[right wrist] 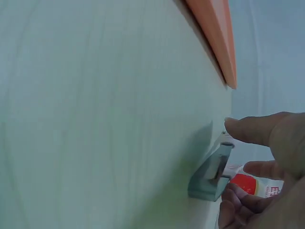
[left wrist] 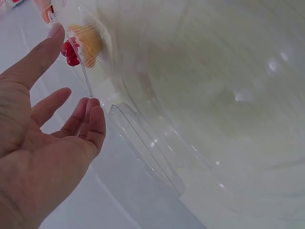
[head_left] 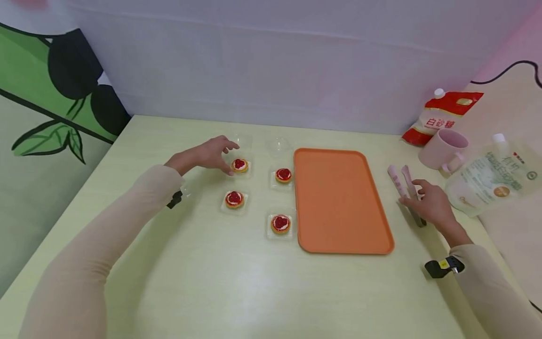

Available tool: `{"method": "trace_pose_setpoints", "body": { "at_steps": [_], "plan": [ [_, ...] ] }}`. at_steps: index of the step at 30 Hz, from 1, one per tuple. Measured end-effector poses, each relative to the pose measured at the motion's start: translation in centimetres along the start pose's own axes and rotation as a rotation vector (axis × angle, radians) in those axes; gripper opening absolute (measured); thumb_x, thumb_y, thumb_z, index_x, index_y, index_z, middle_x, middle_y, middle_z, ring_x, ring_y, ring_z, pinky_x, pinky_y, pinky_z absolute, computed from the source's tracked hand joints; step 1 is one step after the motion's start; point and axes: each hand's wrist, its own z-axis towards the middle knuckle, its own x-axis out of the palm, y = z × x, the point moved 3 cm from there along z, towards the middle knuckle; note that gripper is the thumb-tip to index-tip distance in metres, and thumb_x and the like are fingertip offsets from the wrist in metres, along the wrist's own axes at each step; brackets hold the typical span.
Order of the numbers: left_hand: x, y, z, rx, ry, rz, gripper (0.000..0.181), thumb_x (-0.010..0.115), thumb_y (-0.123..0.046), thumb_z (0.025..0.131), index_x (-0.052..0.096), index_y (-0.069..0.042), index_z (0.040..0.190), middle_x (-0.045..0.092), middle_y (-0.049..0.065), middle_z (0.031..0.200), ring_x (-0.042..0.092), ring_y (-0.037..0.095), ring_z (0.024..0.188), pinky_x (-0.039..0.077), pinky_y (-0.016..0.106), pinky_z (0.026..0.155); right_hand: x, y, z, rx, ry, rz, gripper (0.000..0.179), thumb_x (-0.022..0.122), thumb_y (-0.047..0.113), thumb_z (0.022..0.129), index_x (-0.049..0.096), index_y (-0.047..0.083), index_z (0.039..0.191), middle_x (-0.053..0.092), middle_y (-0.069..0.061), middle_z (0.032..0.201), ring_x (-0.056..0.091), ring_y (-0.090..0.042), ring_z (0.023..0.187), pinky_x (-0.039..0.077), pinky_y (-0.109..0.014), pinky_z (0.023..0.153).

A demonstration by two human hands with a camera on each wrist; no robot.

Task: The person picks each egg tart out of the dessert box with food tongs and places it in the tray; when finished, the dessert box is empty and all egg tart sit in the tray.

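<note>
My left hand (head_left: pixel 213 153) is beside the far-left tart (head_left: pixel 239 165), its thumb and fingers spread around that tart's clear plastic box. In the left wrist view the thumb is close to the box edge, by the tart (left wrist: pixel 88 44) with red fruit on top; contact is unclear. Below the fingers appears a clear plastic lid (left wrist: pixel 145 150). Over at the right, my right hand (head_left: pixel 433 203) hovers around a pair of tongs (head_left: pixel 397 180) with pink tips. Thumb and index finger stand apart on either side of the tongs' metal bend (right wrist: pixel 205 183), which rests on the table.
Three more boxed tarts, one at front left (head_left: pixel 234 199), one at back right (head_left: pixel 283 175) and one at front right (head_left: pixel 280 224), stand left of an orange tray (head_left: pixel 343 202). A pink mug (head_left: pixel 443 149), a red-and-white sugar bag (head_left: pixel 438 120) and a clear pouch (head_left: pixel 487 181) line the right edge.
</note>
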Motion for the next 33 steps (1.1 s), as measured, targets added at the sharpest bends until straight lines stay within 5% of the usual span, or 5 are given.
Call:
{"method": "trace_pose_setpoints", "body": {
  "at_steps": [5, 13, 18, 26, 33],
  "plan": [
    [-0.2, 0.1, 0.1, 0.004, 0.005, 0.019, 0.076, 0.083, -0.017, 0.082, 0.046, 0.003, 0.144, 0.047, 0.026, 0.137, 0.046, 0.042, 0.13, 0.043, 0.053, 0.107, 0.2, -0.8, 0.0, 0.075, 0.076, -0.034, 0.078, 0.069, 0.042, 0.092, 0.034, -0.008, 0.141, 0.058, -0.039, 0.112, 0.06, -0.043, 0.09, 0.047, -0.033, 0.06],
    [-0.2, 0.4, 0.3, -0.017, 0.021, 0.036, 0.073, 0.083, -0.017, 0.082, 0.049, 0.004, 0.142, 0.051, 0.025, 0.133, 0.048, 0.042, 0.128, 0.044, 0.052, 0.106, 0.2, -1.1, 0.0, 0.123, 0.12, -0.06, 0.076, 0.056, 0.044, 0.098, 0.028, -0.009, 0.145, 0.053, -0.04, 0.119, 0.057, -0.049, 0.098, 0.048, -0.048, 0.07],
    [-0.2, 0.2, 0.4, -0.014, 0.025, 0.043, 0.071, 0.082, -0.017, 0.083, 0.049, 0.004, 0.142, 0.05, 0.025, 0.132, 0.048, 0.041, 0.127, 0.045, 0.051, 0.105, 0.2, -1.0, 0.2, 0.143, 0.126, -0.052, 0.067, 0.049, 0.038, 0.099, 0.03, -0.012, 0.139, 0.053, -0.036, 0.113, 0.056, -0.044, 0.091, 0.045, -0.038, 0.065],
    [-0.4, 0.0, 0.4, 0.001, 0.022, 0.053, 0.07, 0.081, -0.016, 0.083, 0.049, 0.006, 0.141, 0.05, 0.026, 0.133, 0.049, 0.041, 0.126, 0.044, 0.051, 0.106, 0.3, -0.6, 0.6, 0.11, 0.038, 0.007, 0.047, 0.047, 0.023, 0.099, 0.041, -0.019, 0.12, 0.052, -0.031, 0.094, 0.052, -0.037, 0.079, 0.039, -0.032, 0.06],
    [-0.2, 0.2, 0.4, 0.003, 0.031, 0.051, 0.071, 0.082, -0.017, 0.082, 0.049, 0.007, 0.141, 0.05, 0.027, 0.132, 0.05, 0.042, 0.126, 0.045, 0.05, 0.104, 0.2, 0.7, 0.6, 0.039, -0.02, 0.07, 0.045, 0.047, 0.025, 0.103, 0.039, -0.015, 0.123, 0.053, -0.027, 0.094, 0.052, -0.031, 0.074, 0.04, -0.032, 0.058]
  ]
}}
